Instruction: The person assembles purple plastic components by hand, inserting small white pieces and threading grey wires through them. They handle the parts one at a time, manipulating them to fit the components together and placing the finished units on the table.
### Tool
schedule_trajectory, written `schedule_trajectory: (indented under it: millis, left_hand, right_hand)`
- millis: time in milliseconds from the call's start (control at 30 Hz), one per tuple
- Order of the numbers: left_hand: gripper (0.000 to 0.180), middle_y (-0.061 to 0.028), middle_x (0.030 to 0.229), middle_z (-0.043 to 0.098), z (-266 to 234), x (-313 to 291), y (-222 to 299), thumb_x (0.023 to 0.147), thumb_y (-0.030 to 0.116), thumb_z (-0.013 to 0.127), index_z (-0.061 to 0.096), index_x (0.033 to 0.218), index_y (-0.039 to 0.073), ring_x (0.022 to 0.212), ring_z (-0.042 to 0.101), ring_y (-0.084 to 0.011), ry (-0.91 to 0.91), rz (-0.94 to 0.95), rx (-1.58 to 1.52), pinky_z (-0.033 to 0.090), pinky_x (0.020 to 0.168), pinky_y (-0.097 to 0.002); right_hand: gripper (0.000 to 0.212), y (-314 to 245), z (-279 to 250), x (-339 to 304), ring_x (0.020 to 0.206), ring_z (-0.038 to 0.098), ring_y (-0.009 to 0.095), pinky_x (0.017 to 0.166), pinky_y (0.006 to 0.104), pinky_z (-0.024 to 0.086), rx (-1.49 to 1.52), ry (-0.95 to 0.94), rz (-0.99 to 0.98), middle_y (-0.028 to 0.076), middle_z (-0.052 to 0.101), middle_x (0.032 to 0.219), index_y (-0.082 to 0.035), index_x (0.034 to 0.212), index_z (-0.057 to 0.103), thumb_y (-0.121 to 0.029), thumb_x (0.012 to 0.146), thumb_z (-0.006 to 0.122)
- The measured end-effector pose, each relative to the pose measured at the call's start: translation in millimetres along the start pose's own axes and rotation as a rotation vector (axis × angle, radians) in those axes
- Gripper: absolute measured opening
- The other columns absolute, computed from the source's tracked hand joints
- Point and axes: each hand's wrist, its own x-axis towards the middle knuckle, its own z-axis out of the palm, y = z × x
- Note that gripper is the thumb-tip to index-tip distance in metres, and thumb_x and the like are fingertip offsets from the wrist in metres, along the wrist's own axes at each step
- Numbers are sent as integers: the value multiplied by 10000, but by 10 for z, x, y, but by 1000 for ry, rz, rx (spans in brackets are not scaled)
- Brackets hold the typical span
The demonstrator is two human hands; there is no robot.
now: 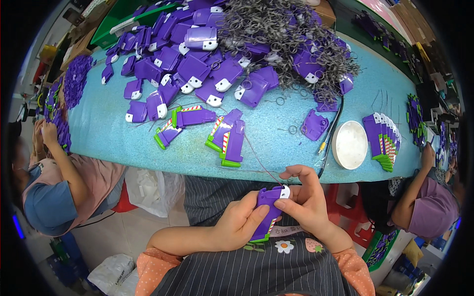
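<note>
A purple plastic wing-shaped piece (267,198), with a white corner and a red-and-white striped, green-edged lower end, is held upright in front of my apron. My left hand (238,220) grips its left side, thumb across the front. At the white corner, my right hand (310,201) presses with its thumb while the index finger is raised and bent. From that corner a thin dark wire (256,157) runs up and left over the table edge. Several similar pieces with striped, green edges (234,140) lie on the table just beyond my hands.
A heap of purple pieces with white corners (195,66) covers the far table, beside a tangle of grey ringed wires (276,32). Right of my hands stand a white round bowl (350,145), a black cable (332,135) and fanned finished-looking pieces (382,138). Other people sit at both sides.
</note>
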Motion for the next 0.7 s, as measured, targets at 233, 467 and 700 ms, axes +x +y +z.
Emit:
schedule_trajectory:
  millis: [233,467,700]
  left_hand:
    - [216,-127,873,668,-11,-50,-65,951,113,441,443,1093,-50,769,659,-165,7,214,148,506,660,-275]
    - [222,-125,905,656,-204,71,-7,917,111,524,488,1086,-27,811,656,-192,-177,-73,142,503,693,-298]
    - [202,-130,920,608,-220,202,81,857,65,597,557,1034,-24,798,601,-189,83,337,255,462,713,-279]
  right_hand:
    - [169,105,-83,-1,784,496,120,716,267,430,445,-219,230,25,491,848,-82,859,501,-42,812,658]
    - [178,126,-200,60,719,508,107,626,270,411,-269,-287,-170,33,530,820,-26,827,543,-76,783,708]
    - [278,-256,-162,32,557,506,157,491,290,387,-657,-117,-263,75,559,734,-7,840,604,-174,707,782]
